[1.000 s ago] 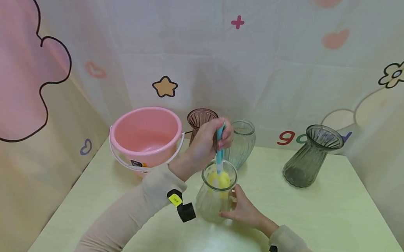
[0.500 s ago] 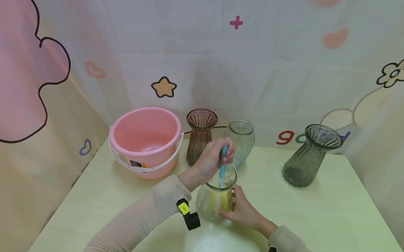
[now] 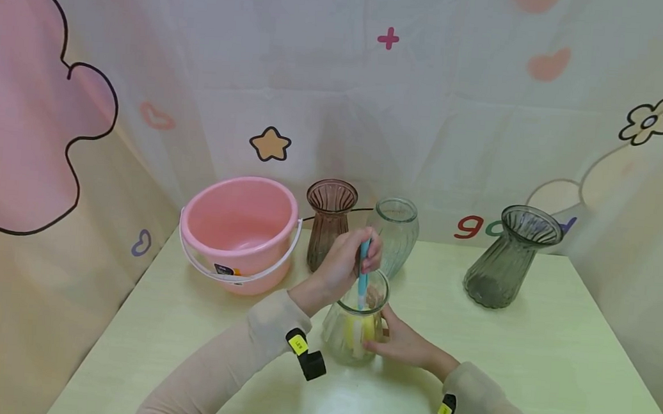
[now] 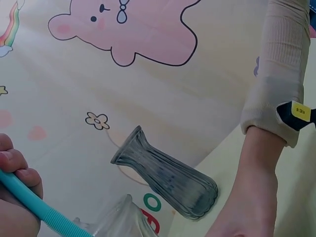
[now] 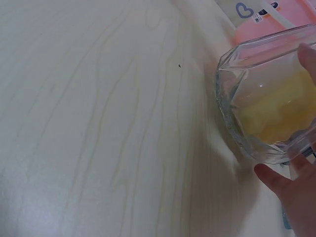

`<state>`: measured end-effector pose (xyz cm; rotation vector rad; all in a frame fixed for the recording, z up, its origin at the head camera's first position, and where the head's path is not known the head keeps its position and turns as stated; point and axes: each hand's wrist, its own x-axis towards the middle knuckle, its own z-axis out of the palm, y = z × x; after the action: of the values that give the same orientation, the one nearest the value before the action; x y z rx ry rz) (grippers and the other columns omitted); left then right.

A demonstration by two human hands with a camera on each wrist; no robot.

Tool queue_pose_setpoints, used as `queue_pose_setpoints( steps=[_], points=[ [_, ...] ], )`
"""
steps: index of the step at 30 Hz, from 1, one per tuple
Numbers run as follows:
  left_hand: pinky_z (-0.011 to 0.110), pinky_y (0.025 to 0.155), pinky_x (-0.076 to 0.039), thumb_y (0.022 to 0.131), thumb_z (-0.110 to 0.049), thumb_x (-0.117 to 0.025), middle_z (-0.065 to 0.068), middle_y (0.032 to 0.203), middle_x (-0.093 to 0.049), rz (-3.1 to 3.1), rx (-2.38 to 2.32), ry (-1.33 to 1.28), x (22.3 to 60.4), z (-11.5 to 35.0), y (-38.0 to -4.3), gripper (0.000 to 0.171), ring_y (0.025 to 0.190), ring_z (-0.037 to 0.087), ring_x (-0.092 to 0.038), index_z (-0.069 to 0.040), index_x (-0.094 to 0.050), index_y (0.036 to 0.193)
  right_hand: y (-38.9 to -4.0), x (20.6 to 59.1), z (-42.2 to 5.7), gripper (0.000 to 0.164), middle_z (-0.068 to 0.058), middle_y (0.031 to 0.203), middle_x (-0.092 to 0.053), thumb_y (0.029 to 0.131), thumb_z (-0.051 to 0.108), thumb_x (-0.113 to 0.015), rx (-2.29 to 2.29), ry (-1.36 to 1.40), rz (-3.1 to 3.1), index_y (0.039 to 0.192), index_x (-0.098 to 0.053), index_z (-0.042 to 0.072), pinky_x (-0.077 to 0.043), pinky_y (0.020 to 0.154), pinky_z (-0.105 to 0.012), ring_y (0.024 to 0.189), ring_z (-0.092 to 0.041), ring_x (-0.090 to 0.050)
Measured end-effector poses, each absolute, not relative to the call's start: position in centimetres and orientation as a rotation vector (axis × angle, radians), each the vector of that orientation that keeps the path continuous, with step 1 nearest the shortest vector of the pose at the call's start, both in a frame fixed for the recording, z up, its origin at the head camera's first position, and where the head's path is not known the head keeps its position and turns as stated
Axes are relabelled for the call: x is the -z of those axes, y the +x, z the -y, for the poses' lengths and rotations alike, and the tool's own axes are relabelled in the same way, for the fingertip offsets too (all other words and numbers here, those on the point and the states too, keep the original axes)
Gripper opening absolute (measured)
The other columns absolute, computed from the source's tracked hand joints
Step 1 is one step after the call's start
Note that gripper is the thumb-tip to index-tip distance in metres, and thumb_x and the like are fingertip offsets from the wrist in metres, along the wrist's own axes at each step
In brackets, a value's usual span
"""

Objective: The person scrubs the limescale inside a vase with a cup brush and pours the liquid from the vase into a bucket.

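Observation:
In the head view my left hand [image 3: 343,262] grips the turquoise handle [image 3: 363,280] of a sponge brush, pointing down through the mouth of a clear glass vase [image 3: 334,335]. The brush's yellow sponge head [image 5: 276,111] is low inside the vase, seen through the glass in the right wrist view. My right hand [image 3: 411,347] holds the vase around its right side, thumb at the front. In the left wrist view the fingers [image 4: 19,168] of my left hand wrap the handle, while the sponge lies out of frame.
Left of the vase stands a pink bucket [image 3: 238,220] with a white handle. Behind are a brownish-purple ribbed vase [image 3: 332,197] and a pale clear vase [image 3: 401,237]. A dark grey vase [image 3: 496,276] stands at the right. A printed curtain [image 3: 430,111] hangs behind the table [image 3: 527,374].
My left hand has moved down with the brush, bringing the sponge from the vase's neck to low inside it. My right hand stays on the vase, its fingers slightly shifted.

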<state>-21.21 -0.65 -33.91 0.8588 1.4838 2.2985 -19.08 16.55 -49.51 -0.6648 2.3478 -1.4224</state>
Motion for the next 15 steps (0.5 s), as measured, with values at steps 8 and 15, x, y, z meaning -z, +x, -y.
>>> queue_pose_setpoints(
  steps=[8, 15],
  points=[
    [0.025, 0.052, -0.026, 0.094, -0.023, -0.029, -0.003, 0.056, -0.035, -1.538, -2.248, 0.936, 31.2, 0.8, -20.6, 0.034, 0.05, 0.01, -0.031, -0.009, -0.038, 0.064, -19.0, 49.4, -16.1, 0.092, -0.002, 0.147, -0.017, 0.075, 0.023, -0.075, 1.539, -0.758, -2.346, 0.143, -0.014, 0.032, -0.037, 0.094, -0.058, 0.135, -0.027, -0.019],
    [0.026, 0.053, -0.026, 0.096, -0.019, -0.025, -0.002, 0.056, -0.035, -1.515, -2.262, 1.013, 26.9, 1.5, -20.4, 0.036, 0.05, 0.012, -0.031, -0.01, -0.039, 0.064, -19.0, 49.5, -15.9, 0.091, -0.003, 0.147, -0.019, 0.074, 0.022, -0.076, 1.523, -0.702, -2.368, 0.142, -0.016, 0.027, -0.034, 0.095, -0.061, 0.137, -0.029, -0.02]
  ],
)
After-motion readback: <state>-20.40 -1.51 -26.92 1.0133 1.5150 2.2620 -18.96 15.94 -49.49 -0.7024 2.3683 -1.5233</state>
